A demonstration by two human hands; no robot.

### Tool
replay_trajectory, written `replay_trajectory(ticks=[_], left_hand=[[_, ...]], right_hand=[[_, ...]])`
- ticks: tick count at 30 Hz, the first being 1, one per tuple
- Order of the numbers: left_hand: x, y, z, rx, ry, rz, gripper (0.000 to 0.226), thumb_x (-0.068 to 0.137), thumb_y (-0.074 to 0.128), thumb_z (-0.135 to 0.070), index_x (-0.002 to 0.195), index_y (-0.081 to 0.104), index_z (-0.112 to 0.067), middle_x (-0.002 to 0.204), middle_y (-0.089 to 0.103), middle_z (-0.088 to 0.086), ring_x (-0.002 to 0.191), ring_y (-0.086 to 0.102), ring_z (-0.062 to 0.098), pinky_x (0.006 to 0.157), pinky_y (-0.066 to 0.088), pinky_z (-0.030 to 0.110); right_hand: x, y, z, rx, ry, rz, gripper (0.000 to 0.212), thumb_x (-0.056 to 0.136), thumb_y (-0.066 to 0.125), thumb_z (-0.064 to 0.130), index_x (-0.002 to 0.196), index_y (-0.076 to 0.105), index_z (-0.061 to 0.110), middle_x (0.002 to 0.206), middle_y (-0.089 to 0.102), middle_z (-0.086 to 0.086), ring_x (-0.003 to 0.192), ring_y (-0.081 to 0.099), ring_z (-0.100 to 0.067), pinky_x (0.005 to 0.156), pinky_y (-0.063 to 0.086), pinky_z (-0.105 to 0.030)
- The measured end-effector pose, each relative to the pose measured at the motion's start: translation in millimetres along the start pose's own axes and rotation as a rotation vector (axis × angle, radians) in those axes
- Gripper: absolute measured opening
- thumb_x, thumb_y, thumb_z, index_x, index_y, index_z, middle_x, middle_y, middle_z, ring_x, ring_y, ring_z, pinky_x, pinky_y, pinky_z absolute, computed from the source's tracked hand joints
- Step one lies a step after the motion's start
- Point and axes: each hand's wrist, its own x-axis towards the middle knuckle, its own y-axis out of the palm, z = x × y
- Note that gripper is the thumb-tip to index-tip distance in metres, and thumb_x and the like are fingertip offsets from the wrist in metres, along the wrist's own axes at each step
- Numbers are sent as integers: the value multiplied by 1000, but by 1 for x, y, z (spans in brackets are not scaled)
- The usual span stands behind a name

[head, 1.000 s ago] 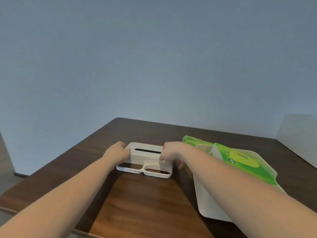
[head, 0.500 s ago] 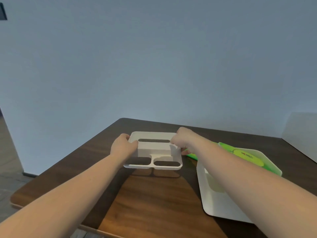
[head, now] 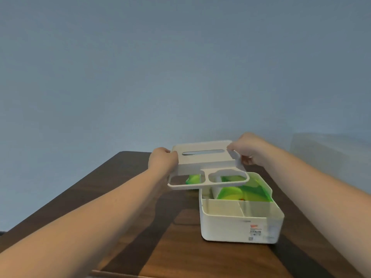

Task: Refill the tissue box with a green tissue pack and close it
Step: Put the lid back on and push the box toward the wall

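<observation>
The white tissue box lid (head: 202, 163), with a long slot on top and two openings along its front, hangs in the air above the table. My left hand (head: 162, 160) grips its left end and my right hand (head: 249, 149) grips its right end. Below and to the right stands the open white tissue box base (head: 241, 225) with front compartments and a label on its front wall. A green tissue pack (head: 239, 190) lies inside its back section. A bit of green (head: 193, 179) shows through the lid's left opening.
The dark wooden table (head: 124, 207) reaches to a plain blue-grey wall. Its left edge runs diagonally and its near edge sits at the bottom of the view. A pale panel (head: 329, 155) stands at the far right.
Both hands have lifted the lid off the table and carried it up and to the right, over the back of the box base. The view has shifted, so the base appears nearer.
</observation>
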Motion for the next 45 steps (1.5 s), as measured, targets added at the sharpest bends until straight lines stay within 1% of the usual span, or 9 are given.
replay_trajectory(ticks=[7,12,16,19,23,28,33,37,45], left_hand=[[-35,49,-26,122,-12,171,14,76,49,-9,62,51,-11,57,51,6,57,50,29,64,47,31],[-44,67,-24,216,-11,217,23,76,49,-8,95,62,-7,79,64,9,81,64,32,75,53,36],[-47,72,-17,257,-17,184,19,76,46,-5,91,58,-8,75,63,10,68,55,27,65,43,32],[-45,75,-13,220,-39,163,17,77,46,-3,91,55,-7,84,62,12,71,53,29,66,44,32],[-44,85,-4,113,-65,159,39,77,48,0,115,51,-7,111,62,15,85,56,30,67,42,34],[-40,93,4,28,-95,183,56,83,43,-2,137,50,-12,125,61,13,99,59,31,77,46,34],[-35,94,6,-6,-114,187,59,83,42,1,138,54,-15,113,63,9,84,56,27,74,47,33],[-32,93,5,-9,-128,193,60,81,42,3,136,56,-16,90,63,5,60,55,21,59,44,29],[-35,90,2,11,-150,229,63,79,38,5,136,55,-17,72,58,1,54,54,24,54,44,27]], right_hand=[[-17,-24,-69,-202,122,-40,11,79,52,4,69,50,3,67,43,-17,50,40,-24,46,27,-25],[-25,-23,-92,-245,189,-15,16,81,54,6,65,50,4,64,45,-12,50,40,-21,44,29,-21],[-24,-11,-98,-265,214,9,16,85,54,6,69,50,6,70,49,-11,60,47,-24,46,34,-24],[-20,-4,-102,-274,209,-9,9,90,53,14,88,57,6,88,59,-11,66,53,-22,53,41,-26],[-15,2,-107,-348,207,28,19,91,52,13,102,64,4,95,60,-10,81,56,-25,67,44,-29],[-5,8,-120,-236,135,-9,26,94,43,12,68,48,9,71,49,-6,69,50,-25,50,36,-24],[1,9,-113,-400,187,19,22,93,48,7,71,51,5,72,48,-7,79,51,-26,64,41,-27],[5,11,-113,-533,179,69,18,89,50,3,71,52,2,69,45,-7,67,48,-23,54,36,-27],[4,14,-115,-348,169,-37,24,89,46,6,65,47,8,67,45,-6,69,49,-25,61,41,-30]])
